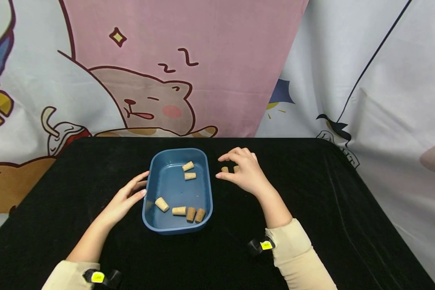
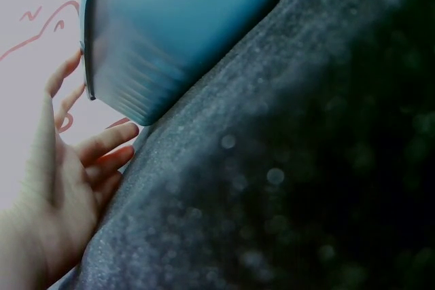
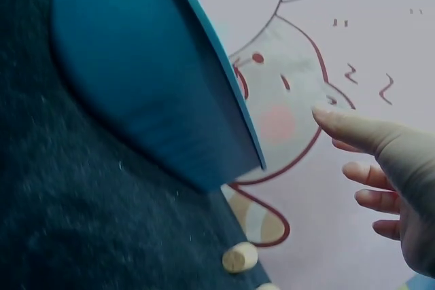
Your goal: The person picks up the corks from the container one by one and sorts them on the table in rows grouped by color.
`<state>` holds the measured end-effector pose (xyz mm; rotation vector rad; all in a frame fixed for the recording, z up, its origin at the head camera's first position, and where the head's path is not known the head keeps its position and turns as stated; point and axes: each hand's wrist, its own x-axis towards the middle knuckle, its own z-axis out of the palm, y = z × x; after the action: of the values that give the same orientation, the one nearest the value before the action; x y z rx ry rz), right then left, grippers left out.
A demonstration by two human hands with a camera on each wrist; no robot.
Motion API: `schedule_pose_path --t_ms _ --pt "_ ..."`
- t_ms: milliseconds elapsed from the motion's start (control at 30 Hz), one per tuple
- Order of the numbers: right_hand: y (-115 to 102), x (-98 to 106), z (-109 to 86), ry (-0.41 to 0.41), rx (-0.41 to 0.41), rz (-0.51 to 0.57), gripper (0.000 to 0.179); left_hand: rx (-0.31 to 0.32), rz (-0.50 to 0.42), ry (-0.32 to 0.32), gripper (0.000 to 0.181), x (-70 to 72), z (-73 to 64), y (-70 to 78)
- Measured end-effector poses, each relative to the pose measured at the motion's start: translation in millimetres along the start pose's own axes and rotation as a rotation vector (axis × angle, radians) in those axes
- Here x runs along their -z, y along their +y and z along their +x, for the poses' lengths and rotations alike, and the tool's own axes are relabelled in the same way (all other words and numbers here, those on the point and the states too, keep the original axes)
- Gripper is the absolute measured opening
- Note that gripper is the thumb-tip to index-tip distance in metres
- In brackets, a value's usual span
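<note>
A blue rectangular tub (image 1: 177, 230) stands on the black cloth, with several cork stoppers inside. Pale ones lie at the far end, such as this cork (image 1: 188, 166), while two darker brown corks (image 1: 191, 214) sit side by side near the front right corner. My left hand (image 1: 125, 201) touches the tub's left side with extended fingers; in the left wrist view, thumb and fingers (image 2: 102, 144) are spread at its end. To the right of the tub, my right hand (image 1: 244, 171) has thumb and fingers apart around two corks (image 1: 224, 169), partly hidden behind it. The right wrist view shows one cork (image 3: 239, 257) below the fingers.
Black cloth (image 1: 297, 249) covers the table, whose far edge meets a hanging printed sheet (image 1: 217, 60) with a sleeping cartoon animal. Wrist-worn devices are strapped near both cream sleeves (image 1: 293, 241).
</note>
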<state>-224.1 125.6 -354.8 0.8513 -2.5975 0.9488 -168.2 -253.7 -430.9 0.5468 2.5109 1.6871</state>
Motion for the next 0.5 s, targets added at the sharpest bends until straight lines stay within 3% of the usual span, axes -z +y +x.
schedule_pose_path --t_ms 233,500 --pt "-20.9 -4.2 0.2 -0.009 0.063 -0.043 0.037 -0.001 -0.002 0.000 0.054 0.0 -0.1 -0.1" --pt "-46.3 -11.5 -1.4 -0.086 0.116 -0.115 0.040 -0.010 0.009 0.004 0.053 -0.5 1.2 -1.4"
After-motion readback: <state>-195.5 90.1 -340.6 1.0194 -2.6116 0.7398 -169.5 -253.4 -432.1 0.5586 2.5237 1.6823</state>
